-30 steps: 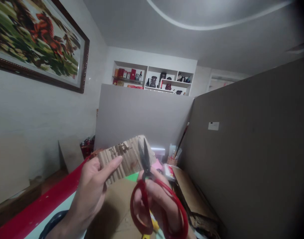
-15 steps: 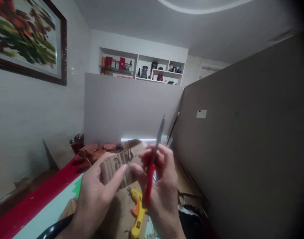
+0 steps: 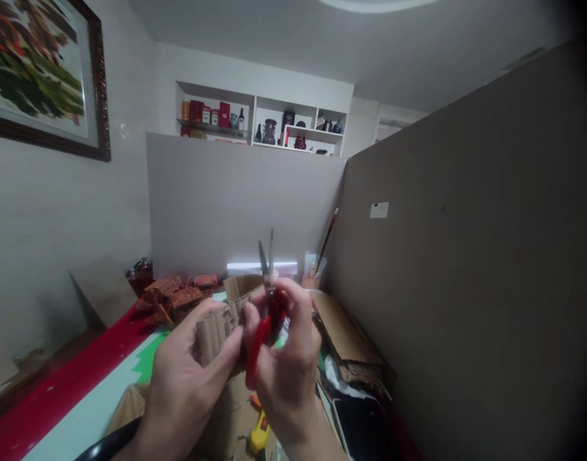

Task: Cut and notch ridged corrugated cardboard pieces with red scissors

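Note:
A piece of corrugated cardboard point(image 3: 210, 334), its ridged face toward me and its far part curling back, is held in my left hand point(image 3: 185, 368) with the thumb across its front. My right hand point(image 3: 290, 346) has a pair of red-handled scissors point(image 3: 257, 352), blades pointing up and slightly apart. The thumb and fingertips of that hand also touch the cardboard's right end. Below my hands a yellow glue gun point(image 3: 260, 435) with an orange trigger lies on a sheet of brown cardboard, partly hidden by my right wrist.
Reddish-brown pieces point(image 3: 178, 296) are heaped at the back left of the table. Grey partitions point(image 3: 245, 198) stand behind and to the right. A cup with brushes point(image 3: 311, 279) is in the back corner. Flat cardboard point(image 3: 345, 330) and a dark flat object point(image 3: 363, 429) lie at right.
My right hand has moved left and turned the scissors, whose blades now show parted. The cardboard piece has turned in my hands. The view has shifted slightly to the right.

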A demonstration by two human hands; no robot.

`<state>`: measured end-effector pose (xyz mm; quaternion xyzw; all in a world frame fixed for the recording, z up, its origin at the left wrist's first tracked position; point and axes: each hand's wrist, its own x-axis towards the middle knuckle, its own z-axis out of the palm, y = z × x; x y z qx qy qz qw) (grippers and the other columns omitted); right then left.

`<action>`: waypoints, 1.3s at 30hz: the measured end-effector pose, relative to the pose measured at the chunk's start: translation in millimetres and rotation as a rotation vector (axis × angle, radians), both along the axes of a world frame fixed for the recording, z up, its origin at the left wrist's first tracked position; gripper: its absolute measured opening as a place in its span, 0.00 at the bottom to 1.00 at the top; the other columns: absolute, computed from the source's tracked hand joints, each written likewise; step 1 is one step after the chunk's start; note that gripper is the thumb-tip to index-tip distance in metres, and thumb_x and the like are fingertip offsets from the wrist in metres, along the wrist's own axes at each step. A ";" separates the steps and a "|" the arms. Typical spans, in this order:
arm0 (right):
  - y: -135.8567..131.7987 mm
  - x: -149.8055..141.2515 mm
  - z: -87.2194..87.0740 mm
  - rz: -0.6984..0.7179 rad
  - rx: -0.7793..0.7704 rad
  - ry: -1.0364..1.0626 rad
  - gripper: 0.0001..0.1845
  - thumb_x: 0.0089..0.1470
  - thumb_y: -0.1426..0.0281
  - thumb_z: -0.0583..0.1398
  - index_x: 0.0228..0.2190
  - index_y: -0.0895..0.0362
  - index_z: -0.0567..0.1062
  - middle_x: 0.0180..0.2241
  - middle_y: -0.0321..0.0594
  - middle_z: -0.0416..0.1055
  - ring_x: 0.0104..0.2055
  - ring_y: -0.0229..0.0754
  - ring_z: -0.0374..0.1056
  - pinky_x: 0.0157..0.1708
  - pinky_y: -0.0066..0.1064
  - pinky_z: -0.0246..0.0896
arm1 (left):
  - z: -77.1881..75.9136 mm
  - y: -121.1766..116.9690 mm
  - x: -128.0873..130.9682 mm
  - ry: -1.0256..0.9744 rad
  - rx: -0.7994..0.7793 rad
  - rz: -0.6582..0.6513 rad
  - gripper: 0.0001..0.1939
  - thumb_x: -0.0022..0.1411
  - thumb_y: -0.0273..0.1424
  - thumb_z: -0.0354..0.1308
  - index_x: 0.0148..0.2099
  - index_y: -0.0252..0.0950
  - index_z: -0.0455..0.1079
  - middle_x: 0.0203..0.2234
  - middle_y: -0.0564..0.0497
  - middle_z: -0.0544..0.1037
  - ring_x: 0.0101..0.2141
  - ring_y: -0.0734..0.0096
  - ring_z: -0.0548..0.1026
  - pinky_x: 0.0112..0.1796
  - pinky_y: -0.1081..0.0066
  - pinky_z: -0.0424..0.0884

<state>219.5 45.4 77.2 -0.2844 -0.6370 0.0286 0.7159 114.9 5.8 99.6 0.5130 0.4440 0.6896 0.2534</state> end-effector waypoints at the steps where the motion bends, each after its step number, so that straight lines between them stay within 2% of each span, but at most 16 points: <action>1: 0.1 0.2 -0.7 0.004 -0.003 0.007 0.25 0.57 0.78 0.61 0.54 0.49 0.66 0.43 0.41 0.75 0.41 0.43 0.75 0.41 0.37 0.73 | -0.3 0.2 -0.6 0.014 -0.005 -0.008 0.08 0.49 0.38 0.72 0.30 0.45 0.77 0.25 0.58 0.78 0.26 0.69 0.75 0.28 0.79 0.71; 6: 1.7 1.3 -2.0 0.048 -0.013 0.028 0.27 0.54 0.80 0.60 0.53 0.49 0.66 0.40 0.38 0.74 0.38 0.40 0.74 0.39 0.33 0.72 | -2.9 2.2 -2.8 0.015 -0.006 -0.093 0.09 0.51 0.38 0.71 0.33 0.43 0.77 0.26 0.55 0.78 0.24 0.70 0.74 0.26 0.76 0.70; 10: 4.1 5.2 3.0 0.058 0.006 0.061 0.22 0.57 0.78 0.60 0.51 0.49 0.66 0.38 0.35 0.73 0.36 0.37 0.74 0.36 0.29 0.71 | -8.3 7.0 -7.2 -0.031 -0.048 -0.166 0.10 0.57 0.40 0.69 0.37 0.42 0.76 0.28 0.55 0.78 0.26 0.70 0.74 0.27 0.76 0.70; 15: 11.2 23.6 12.4 0.010 -0.076 0.132 0.17 0.60 0.72 0.62 0.49 0.52 0.66 0.34 0.35 0.73 0.35 0.40 0.74 0.37 0.33 0.71 | -12.3 11.0 -18.5 -0.061 -0.098 -0.189 0.16 0.56 0.44 0.71 0.41 0.43 0.74 0.28 0.54 0.80 0.31 0.64 0.80 0.33 0.72 0.75; 20: 11.4 30.2 17.7 0.057 -0.164 0.133 0.13 0.62 0.69 0.61 0.48 0.52 0.69 0.36 0.37 0.75 0.35 0.41 0.74 0.35 0.33 0.72 | -8.4 10.4 -19.1 -0.181 -0.132 -0.274 0.17 0.53 0.43 0.74 0.42 0.44 0.75 0.28 0.56 0.81 0.28 0.68 0.80 0.30 0.75 0.76; 24: 1.7 17.6 17.7 0.163 -0.131 0.063 0.18 0.59 0.71 0.65 0.50 0.49 0.69 0.36 0.33 0.75 0.36 0.38 0.75 0.37 0.29 0.72 | -8.9 11.6 -16.2 -0.268 -0.123 -0.286 0.19 0.51 0.40 0.75 0.44 0.40 0.78 0.33 0.52 0.85 0.33 0.62 0.83 0.37 0.69 0.82; 26: -1.8 11.5 15.6 0.185 -0.097 0.028 0.20 0.58 0.72 0.66 0.50 0.48 0.69 0.35 0.31 0.74 0.35 0.37 0.74 0.35 0.28 0.72 | -10.9 13.9 -15.7 -0.279 -0.109 -0.286 0.19 0.51 0.40 0.75 0.43 0.39 0.79 0.33 0.51 0.86 0.33 0.62 0.83 0.38 0.71 0.82; 30: -1.7 6.3 9.7 0.131 -0.083 0.040 0.19 0.58 0.74 0.64 0.50 0.50 0.69 0.37 0.34 0.74 0.35 0.38 0.73 0.37 0.31 0.71 | -14.9 19.2 -14.3 -0.255 -0.073 -0.286 0.16 0.54 0.39 0.74 0.43 0.40 0.80 0.35 0.52 0.86 0.36 0.64 0.83 0.39 0.75 0.81; 35: 1.4 5.3 7.9 0.088 -0.055 0.072 0.20 0.57 0.78 0.61 0.49 0.49 0.69 0.36 0.33 0.74 0.33 0.37 0.72 0.34 0.28 0.69 | -13.9 16.4 -12.0 -0.175 -0.038 -0.277 0.16 0.56 0.40 0.73 0.45 0.41 0.80 0.38 0.53 0.86 0.39 0.65 0.82 0.42 0.76 0.78; 39: 1.0 3.3 7.4 0.071 -0.052 0.087 0.20 0.56 0.78 0.61 0.48 0.49 0.68 0.35 0.33 0.73 0.33 0.36 0.72 0.34 0.28 0.69 | -11.4 11.3 -11.9 -0.163 -0.057 -0.261 0.16 0.55 0.42 0.73 0.44 0.42 0.80 0.35 0.54 0.84 0.35 0.67 0.81 0.38 0.76 0.77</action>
